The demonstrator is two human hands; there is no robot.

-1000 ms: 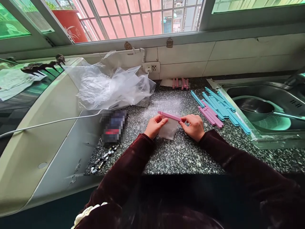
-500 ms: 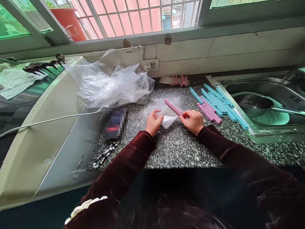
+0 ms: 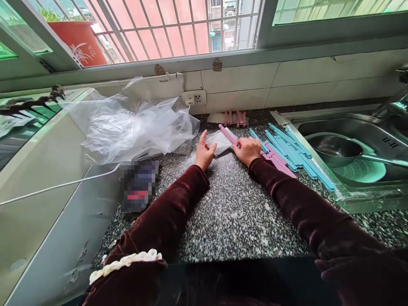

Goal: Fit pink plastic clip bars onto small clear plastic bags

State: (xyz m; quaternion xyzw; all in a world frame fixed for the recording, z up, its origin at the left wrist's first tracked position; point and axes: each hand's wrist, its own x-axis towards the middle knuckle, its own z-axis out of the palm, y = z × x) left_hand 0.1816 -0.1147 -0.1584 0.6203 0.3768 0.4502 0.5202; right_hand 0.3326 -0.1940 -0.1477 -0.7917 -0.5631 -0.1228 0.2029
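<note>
A small clear plastic bag (image 3: 219, 143) is on the speckled counter, a pink bag-sealing clip (image 3: 227, 133) lying across its right edge. My right hand (image 3: 247, 149) is closed on the near end of that clip. To the left of the bag, my left hand (image 3: 205, 152) has its index finger stretched up and its thumb apart, the thumb tip by the bag's edge. Just right of my right hand lie loose pink clips (image 3: 278, 159) and several turquoise clips (image 3: 290, 144).
Crumpled clear plastic sheeting (image 3: 137, 127) fills the back left. A blurred-out phone-like object (image 3: 140, 185) is in front of it, beside a white cable (image 3: 79, 180). More pink clips (image 3: 236, 118) lie by the wall. At right, a sink (image 3: 344, 202) holds a pan (image 3: 338, 146) and strainer.
Both hands and the bag have moved farther back on the counter. My left hand has loosened from the bag, its fingers spreading. The view has tilted and shifted slightly.
</note>
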